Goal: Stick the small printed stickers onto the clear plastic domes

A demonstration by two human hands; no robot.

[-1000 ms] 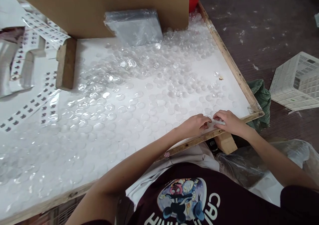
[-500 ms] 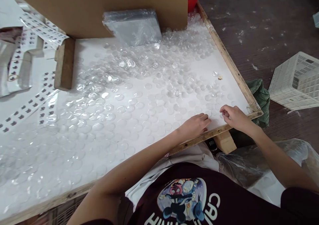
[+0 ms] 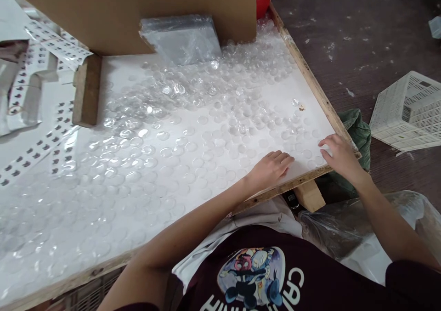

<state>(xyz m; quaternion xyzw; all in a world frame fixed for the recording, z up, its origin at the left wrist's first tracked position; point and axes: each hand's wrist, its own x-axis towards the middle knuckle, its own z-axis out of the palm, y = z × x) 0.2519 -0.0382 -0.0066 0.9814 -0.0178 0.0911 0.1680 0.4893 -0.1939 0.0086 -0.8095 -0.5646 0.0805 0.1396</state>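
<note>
Clear round plastic discs (image 3: 198, 162) lie spread over the white tabletop (image 3: 305, 90), thinly near me and heaped further back. My left hand (image 3: 270, 169) rests low over the table near its front edge. Its fingers are bent and drawn together, and whatever they may hold is hidden beneath them. At the front right corner, my right hand (image 3: 339, 157) hovers over the wooden rim with thumb and forefinger apart and nothing visible between them. A few discs lie on the white surface just left of that hand.
A wooden rim (image 3: 303, 67) borders the table. At the back stand a cardboard sheet (image 3: 113, 17), a wrapped stack of plastic sleeves (image 3: 186, 42) and a red basin (image 3: 263, 3). Printed sticker strips (image 3: 37, 152) and a wooden block (image 3: 87, 90) are left. A white crate (image 3: 389, 113) sits right.
My right hand has moved right, away from my left hand, and its thumb and forefinger have spread. My left hand has barely shifted. The view has moved slightly.
</note>
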